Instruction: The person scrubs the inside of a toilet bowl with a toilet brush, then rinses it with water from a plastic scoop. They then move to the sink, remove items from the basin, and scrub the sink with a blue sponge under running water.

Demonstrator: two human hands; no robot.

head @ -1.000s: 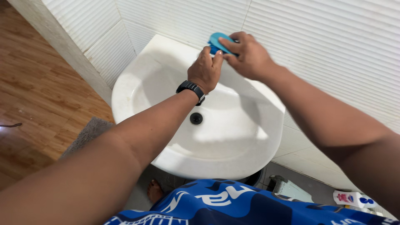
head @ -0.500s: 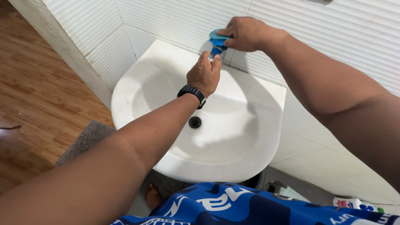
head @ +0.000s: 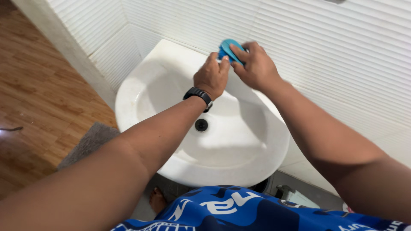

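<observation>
Nearest the camera, at six o'clock, is the person's blue patterned shirt [head: 222,209], with a bare foot [head: 159,197] on the floor just beyond it and a grey mat [head: 87,143] at about eight o'clock beside the wooden floor [head: 38,98].

Past that stands the white sink [head: 239,162], set into the corner of the ribbed tiled wall [head: 334,55]. Its bowl looks white and dry; no foam, water or grime shows in it, and the dark drain [head: 201,125] sits open near the middle.

At the far rim, around twelve o'clock from the drain, both hands meet. The left hand [head: 211,76], a black watch [head: 198,95] on its wrist, is loosely curled with its fingertips pressed against something at the back edge of the sink; what lies under them is hidden, so I cannot tell what it grips. The right hand [head: 253,66] is wrapped over a blue scrubbing brush [head: 227,49], fingers clamped on its top, holding it against the spot just beyond the left fingertips, touching or nearly touching them.

As a judgement, the scrubbing is centred on the fitting at the back rim and looks mid-way: the brush is pressed down there, while the bowl, front rim and side ledges show no sign of wet cleaning, so they seem left to do, if they are to be done at all.
</observation>
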